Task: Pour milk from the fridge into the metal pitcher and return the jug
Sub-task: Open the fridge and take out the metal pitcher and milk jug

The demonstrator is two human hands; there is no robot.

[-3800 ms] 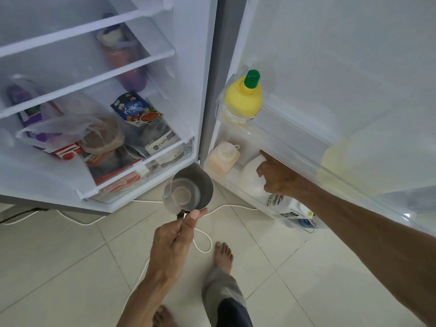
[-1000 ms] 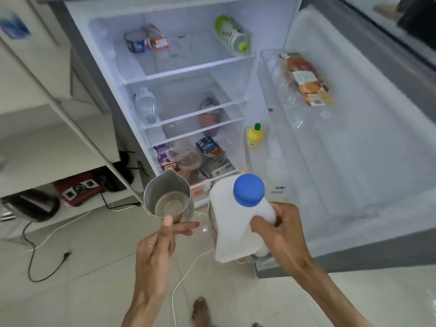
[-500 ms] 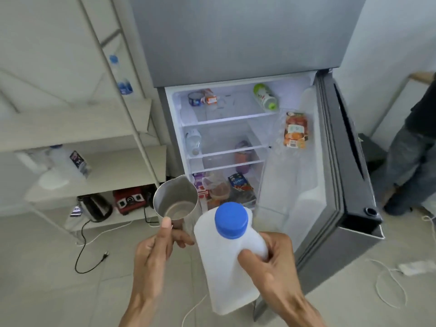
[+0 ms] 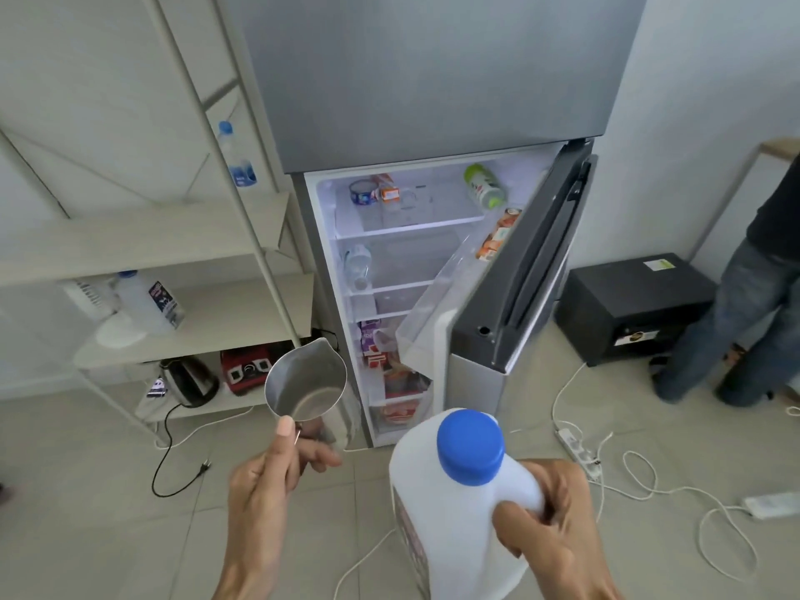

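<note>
My left hand [image 4: 268, 482] grips the handle of the metal pitcher [image 4: 305, 385], held upright in front of me with its spout pointing away. A white milk jug [image 4: 437, 521] with a blue cap [image 4: 471, 446] on it is in my right hand [image 4: 550, 526], which wraps its handle, low and to the right of the pitcher. Beyond them stands the grey fridge [image 4: 415, 80]. Its lower door [image 4: 515, 288] is swung partway toward shut, and the shelves with food still show through the gap.
A white shelf rack [image 4: 242, 236] with bottles, a kettle and a red appliance stands left of the fridge. White cables and a power strip [image 4: 578, 448] lie on the tiled floor at right. A black box [image 4: 632, 305] and another person's legs [image 4: 744, 322] are at far right.
I took the jug out of the door shelf and stood up, backing away from the fridge. The lower door has swung partway toward shut.
</note>
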